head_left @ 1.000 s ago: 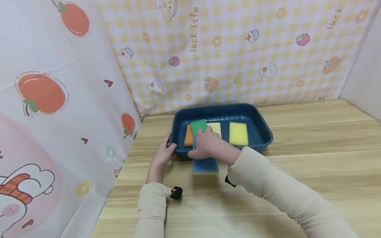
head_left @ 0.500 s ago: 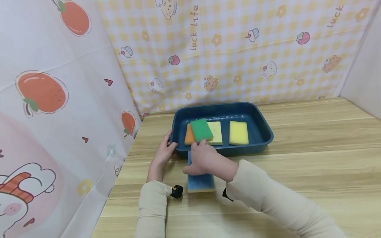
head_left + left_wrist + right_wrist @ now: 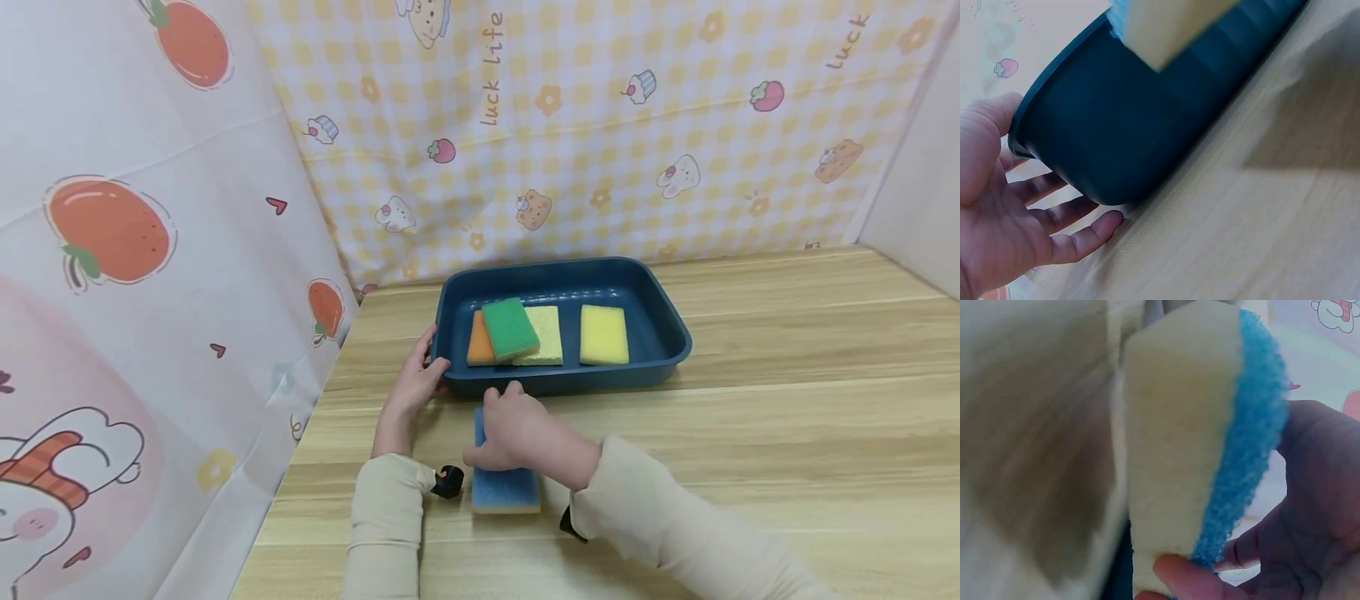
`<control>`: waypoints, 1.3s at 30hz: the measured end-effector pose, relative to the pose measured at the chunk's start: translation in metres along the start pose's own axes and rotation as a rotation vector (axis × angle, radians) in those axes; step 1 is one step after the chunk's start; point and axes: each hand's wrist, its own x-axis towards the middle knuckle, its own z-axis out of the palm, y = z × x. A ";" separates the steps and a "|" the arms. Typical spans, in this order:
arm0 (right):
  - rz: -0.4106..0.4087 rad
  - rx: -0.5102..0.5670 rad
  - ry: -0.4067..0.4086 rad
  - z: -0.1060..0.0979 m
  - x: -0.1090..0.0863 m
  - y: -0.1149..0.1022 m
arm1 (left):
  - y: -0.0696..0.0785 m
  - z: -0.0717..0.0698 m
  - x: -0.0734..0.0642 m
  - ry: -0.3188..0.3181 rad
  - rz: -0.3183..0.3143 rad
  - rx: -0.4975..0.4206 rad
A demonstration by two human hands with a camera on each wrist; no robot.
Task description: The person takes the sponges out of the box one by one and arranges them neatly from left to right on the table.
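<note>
My right hand (image 3: 513,433) grips a scouring sponge (image 3: 506,492), blue on top with a pale yellow foam side, above the table just in front of a dark blue tray (image 3: 570,382). In the right wrist view the sponge (image 3: 1175,456) looks bent, with fingertips (image 3: 1188,578) on its foam. My left hand (image 3: 415,379) holds the tray's near left corner, thumb at the rim and fingers around the outside. In the tray, a green sponge (image 3: 510,327) overlaps an orange sponge (image 3: 480,346) and a pale yellow sponge (image 3: 546,337). A brighter yellow sponge (image 3: 603,335) lies apart on the right.
The wooden table (image 3: 787,375) extends right of the tray. A checked cloth (image 3: 585,150) hangs close behind it, and a white printed cloth (image 3: 247,158) hangs on the left. Black wrist cameras (image 3: 447,482) are on both sleeves.
My right hand has drawn the blue sponge from over the tray toward me, past the front rim. The green sponge is now fully uncovered. My left hand stays on the tray corner.
</note>
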 end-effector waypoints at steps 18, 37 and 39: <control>0.014 0.020 -0.032 0.024 0.015 0.002 | 0.004 0.001 -0.003 0.021 -0.034 -0.003; -0.035 0.010 0.027 0.028 0.017 0.005 | 0.003 -0.001 -0.005 0.016 0.001 -0.010; -0.040 0.004 0.027 0.028 0.016 0.006 | 0.003 -0.001 -0.006 0.021 -0.007 -0.007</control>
